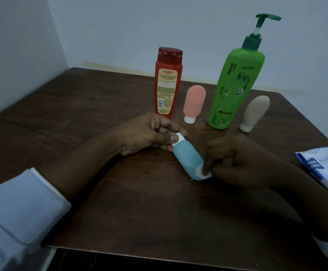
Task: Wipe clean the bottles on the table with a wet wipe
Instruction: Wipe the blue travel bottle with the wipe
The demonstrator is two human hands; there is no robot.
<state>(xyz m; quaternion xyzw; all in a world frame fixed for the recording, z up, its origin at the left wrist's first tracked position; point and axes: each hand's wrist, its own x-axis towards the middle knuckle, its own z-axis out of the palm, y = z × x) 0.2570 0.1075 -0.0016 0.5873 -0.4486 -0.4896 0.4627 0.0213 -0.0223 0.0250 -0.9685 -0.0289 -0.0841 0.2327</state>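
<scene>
sleeved left grip (149, 133) pinches cap (177, 138) of teal bottle (186, 158), right grip (237, 163) clamps wipe (205, 174) on it; green bottle (231, 89) behind.

Brown table (85, 118) bears red bottle (167, 85), green pump bottle (233, 87), wipes pack (324, 169).

"Karthika" on red bottle (167, 83), "Henna" on green pump bottle (235, 83), "mee mee" on wipes pack (323, 169)

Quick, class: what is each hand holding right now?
Left hand: grips the teal bottle by its white cap.
Right hand: pinches a wet wipe against that bottle's rounded end.
</scene>
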